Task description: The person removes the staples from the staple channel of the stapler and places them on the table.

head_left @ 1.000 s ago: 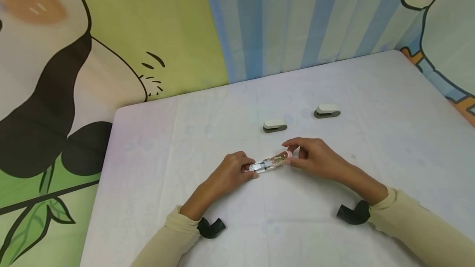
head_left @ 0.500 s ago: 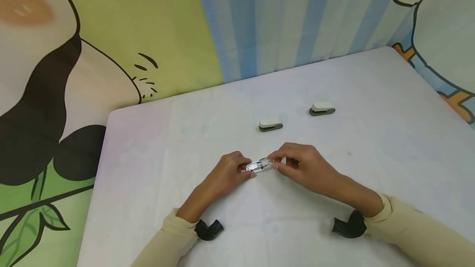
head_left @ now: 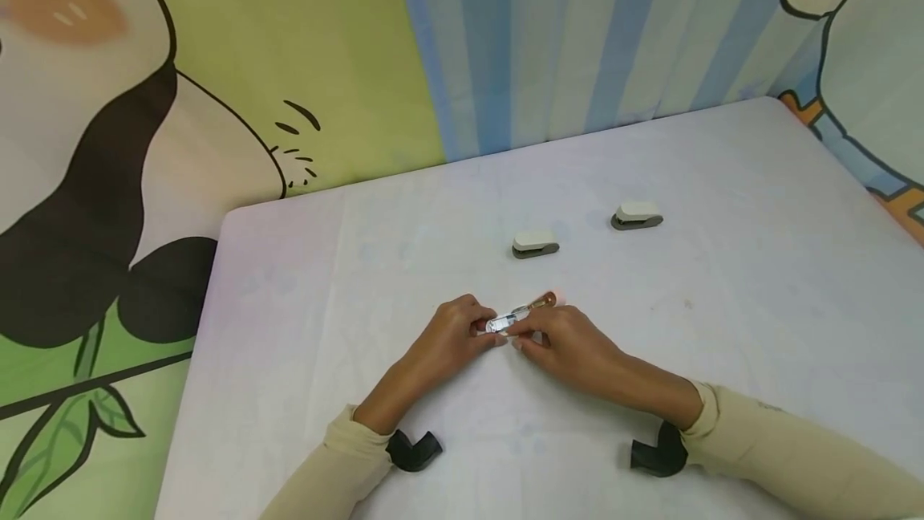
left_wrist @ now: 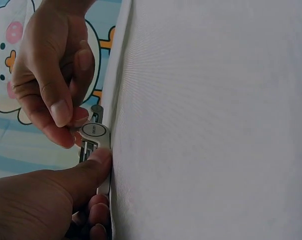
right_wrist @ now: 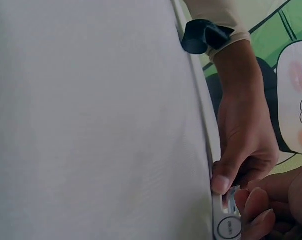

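Note:
A small stapler (head_left: 500,324) lies opened out over the table, with a shiny metal channel toward the left and a pinkish end (head_left: 559,298) toward the right. My left hand (head_left: 446,335) grips its left end between thumb and fingers. In the left wrist view a pale body with a round badge (left_wrist: 94,130) shows beyond the left thumb. My right hand (head_left: 573,347) has its thumb and forefinger drawn together at the stapler's middle, right beside the metal channel. Whether these fingertips pinch something small, I cannot tell. In the right wrist view the bent fingers (right_wrist: 261,207) partly cover the channel.
Two more staplers with white tops and grey bases stand farther back, one near the middle (head_left: 535,245) and one to the right (head_left: 636,215). A pale cloth covers the table (head_left: 404,247). Patterned fabric (head_left: 534,38) rises behind its far edge.
My right hand has moved left along the stapler, from its pinkish end to the metal channel, uncovering that end again. My left hand keeps its grip.

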### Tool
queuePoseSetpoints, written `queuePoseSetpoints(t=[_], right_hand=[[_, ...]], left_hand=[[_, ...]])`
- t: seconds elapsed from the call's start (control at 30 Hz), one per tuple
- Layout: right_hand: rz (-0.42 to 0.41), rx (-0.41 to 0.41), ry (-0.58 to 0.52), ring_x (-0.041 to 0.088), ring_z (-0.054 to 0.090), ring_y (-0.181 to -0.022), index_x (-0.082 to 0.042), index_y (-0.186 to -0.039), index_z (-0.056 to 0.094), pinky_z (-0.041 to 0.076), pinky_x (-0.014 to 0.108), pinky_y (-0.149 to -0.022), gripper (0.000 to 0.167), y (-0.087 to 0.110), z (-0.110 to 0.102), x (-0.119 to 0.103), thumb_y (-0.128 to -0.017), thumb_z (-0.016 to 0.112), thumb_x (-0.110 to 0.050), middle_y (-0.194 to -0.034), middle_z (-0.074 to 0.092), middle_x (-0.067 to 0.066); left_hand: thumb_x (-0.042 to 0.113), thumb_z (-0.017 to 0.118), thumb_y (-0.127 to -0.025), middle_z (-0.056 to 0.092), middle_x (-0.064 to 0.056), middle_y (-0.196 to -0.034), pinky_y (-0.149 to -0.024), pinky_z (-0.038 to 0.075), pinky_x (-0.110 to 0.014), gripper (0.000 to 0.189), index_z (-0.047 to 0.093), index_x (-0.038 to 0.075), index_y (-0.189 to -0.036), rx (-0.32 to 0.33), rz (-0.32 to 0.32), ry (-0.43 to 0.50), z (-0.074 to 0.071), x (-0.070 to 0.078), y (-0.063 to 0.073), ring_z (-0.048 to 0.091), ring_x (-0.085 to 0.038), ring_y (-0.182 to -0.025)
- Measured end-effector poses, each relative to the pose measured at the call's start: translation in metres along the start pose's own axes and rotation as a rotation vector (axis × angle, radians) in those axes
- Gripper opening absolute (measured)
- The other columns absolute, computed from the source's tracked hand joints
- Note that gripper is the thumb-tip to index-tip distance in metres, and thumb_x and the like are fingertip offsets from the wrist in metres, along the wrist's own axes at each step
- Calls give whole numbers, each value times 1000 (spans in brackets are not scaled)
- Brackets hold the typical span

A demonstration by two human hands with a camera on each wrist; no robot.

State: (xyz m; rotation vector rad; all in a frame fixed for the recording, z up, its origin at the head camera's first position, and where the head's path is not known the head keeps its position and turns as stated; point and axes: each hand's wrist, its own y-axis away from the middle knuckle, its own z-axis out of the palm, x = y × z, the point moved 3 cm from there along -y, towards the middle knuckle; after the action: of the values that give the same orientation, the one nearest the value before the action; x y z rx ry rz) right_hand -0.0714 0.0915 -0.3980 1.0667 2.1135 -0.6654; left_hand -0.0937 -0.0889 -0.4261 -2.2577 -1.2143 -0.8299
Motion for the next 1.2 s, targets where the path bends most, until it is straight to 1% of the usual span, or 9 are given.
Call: queuePoseSetpoints(t=[0.07,0.17,0.3,0.47,0.63,0.73,0.9,1.0,1.2], right_hand=[[7,16,6,6,53,-70,-3,-101,75,45,23,-60,15,0,1,3,-86,73,-2,-98,71,0],[14,47,29,8,59,-83,-5,-101,75,48,25,-68,17,0,0,5,-85,73,-2,-100,72,-1],[31,76,42,10,62,-93,-6,-101,75,49,30,-77,17,-3,-1,6,-85,72,-2,-99,72,-2],[54,78,59,12,63,-93,-5,-98,76,50,33,-77,14,-6,-1,6,-85,73,-3,-97,72,-1],[104,53,90,8,61,-78,-5,-95,77,46,26,-63,10,-7,1,5,-86,72,-5,-91,72,-1],[143,42,77,4,57,-68,-4,-97,75,43,24,-57,11,-7,2,4,-87,71,-5,-83,71,-3],[210,3,-24,3,53,-49,-1,-108,70,41,25,-47,20,-6,3,7,-89,67,-5,-69,68,-6],[221,-19,-91,6,51,-39,2,-111,68,42,26,-43,22,-6,5,8,-91,66,-4,-69,68,-5],[255,-19,-148,12,54,-38,1,-110,68,43,27,-43,20,-6,7,10,-91,65,-4,-71,68,-4]], left_hand=[[12,81,-80,55,0,-78,-59,43,-22,24,73,-1,-98,4,-10,-2,1,0,0,48,-8,-68],[13,81,-81,55,0,-77,-59,43,-22,24,73,-1,-98,7,-18,-8,1,1,-1,49,-8,-68],[17,80,-82,55,1,-77,-60,43,-22,26,73,-2,-98,11,-21,-22,2,1,-2,49,-8,-69],[17,81,-81,54,1,-76,-59,43,-22,26,73,-2,-96,25,-14,-29,2,2,-2,49,-9,-68],[16,82,-80,54,0,-75,-59,43,-23,24,73,-1,-94,38,-3,-24,3,3,-2,48,-9,-67],[17,82,-80,54,1,-76,-59,43,-23,24,73,-1,-94,37,-11,-27,3,3,-1,48,-9,-67],[18,81,-81,54,1,-76,-59,43,-23,24,73,0,-94,29,-17,-35,2,3,-1,48,-8,-67],[18,81,-81,54,1,-76,-59,43,-23,24,73,0,-95,26,-17,-39,1,2,-1,48,-8,-67],[18,80,-82,55,1,-77,-60,43,-22,24,73,0,-96,21,-18,-36,1,4,-1,49,-9,-68]])
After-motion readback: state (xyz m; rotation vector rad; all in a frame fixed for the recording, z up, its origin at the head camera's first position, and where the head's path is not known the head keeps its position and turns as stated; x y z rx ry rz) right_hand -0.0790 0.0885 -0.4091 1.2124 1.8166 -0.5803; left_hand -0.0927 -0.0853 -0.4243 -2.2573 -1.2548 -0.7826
